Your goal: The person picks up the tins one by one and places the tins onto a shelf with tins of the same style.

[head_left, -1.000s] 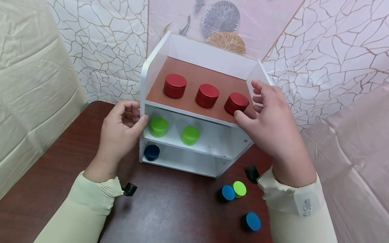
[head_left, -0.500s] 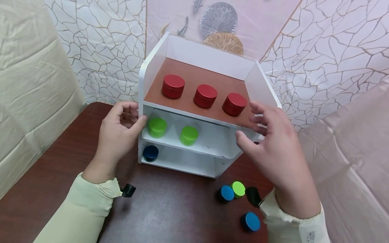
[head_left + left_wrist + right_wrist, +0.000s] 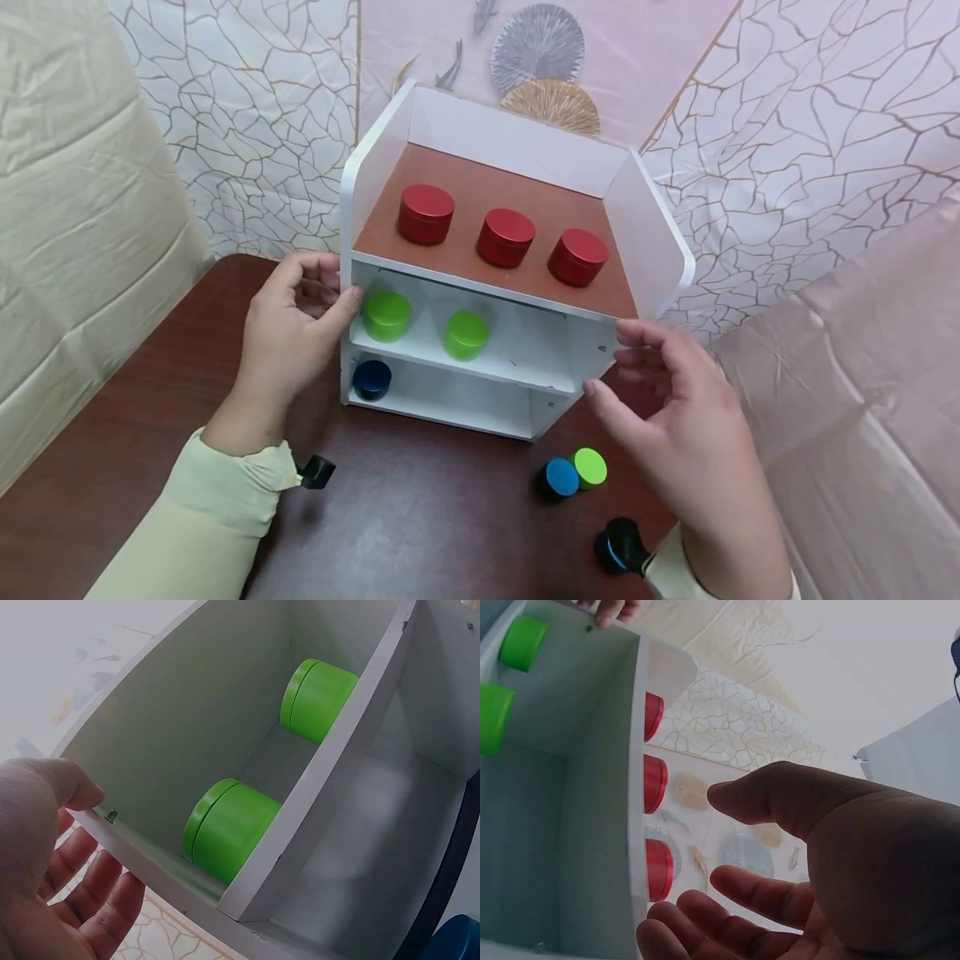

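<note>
A small white shelf [image 3: 480, 281] stands on the dark table, with a brown top. My left hand [image 3: 296, 321] grips the edge of its left side panel; in the left wrist view the thumb [image 3: 79, 786] lies on the inner side and the fingers outside. My right hand [image 3: 678, 408] is by the shelf's lower right side, thumb and fingers spread apart with nothing between them. Three red round tins [image 3: 506, 237] sit in a row on top. Two green tins [image 3: 467, 335] stand on the middle level, and a dark blue tin [image 3: 372, 379] at the left of the bottom level.
On the table right of the shelf, a blue tin [image 3: 560, 478] and a green tin [image 3: 590, 467] stand side by side. Another blue tin [image 3: 609, 554] is partly hidden behind the black wrist camera [image 3: 626, 542]. Patterned cloth [image 3: 795, 125] hangs behind the shelf.
My right hand has left the right-hand red tin and moved down and toward me, beside the shelf's right side. The left hand has stayed on the panel.
</note>
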`<state>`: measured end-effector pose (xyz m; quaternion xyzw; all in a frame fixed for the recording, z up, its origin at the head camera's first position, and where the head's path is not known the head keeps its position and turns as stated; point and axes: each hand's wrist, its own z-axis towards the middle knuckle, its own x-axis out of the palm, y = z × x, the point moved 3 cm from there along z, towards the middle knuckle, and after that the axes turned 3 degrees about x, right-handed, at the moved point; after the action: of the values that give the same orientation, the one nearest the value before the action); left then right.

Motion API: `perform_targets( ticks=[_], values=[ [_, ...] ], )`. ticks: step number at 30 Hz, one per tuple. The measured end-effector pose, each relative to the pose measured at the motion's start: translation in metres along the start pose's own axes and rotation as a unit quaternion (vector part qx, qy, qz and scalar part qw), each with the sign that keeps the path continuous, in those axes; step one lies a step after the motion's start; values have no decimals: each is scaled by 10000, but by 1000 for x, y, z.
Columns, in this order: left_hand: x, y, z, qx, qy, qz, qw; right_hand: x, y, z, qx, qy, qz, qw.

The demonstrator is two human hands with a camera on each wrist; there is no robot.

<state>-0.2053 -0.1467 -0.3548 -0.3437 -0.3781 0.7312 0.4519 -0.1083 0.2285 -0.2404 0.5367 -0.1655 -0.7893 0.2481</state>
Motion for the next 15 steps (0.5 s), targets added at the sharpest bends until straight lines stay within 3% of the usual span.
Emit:
perform_targets(
  ticks=[9,15],
  values=[
    [1,-1,-1,24,-48,-81,10000,10,-39,-26,698,398,-373,9961],
    [1,-1,0,1,-50,-68,10000,23,-78,-40,1264,1015,-688,9844]
  ],
)
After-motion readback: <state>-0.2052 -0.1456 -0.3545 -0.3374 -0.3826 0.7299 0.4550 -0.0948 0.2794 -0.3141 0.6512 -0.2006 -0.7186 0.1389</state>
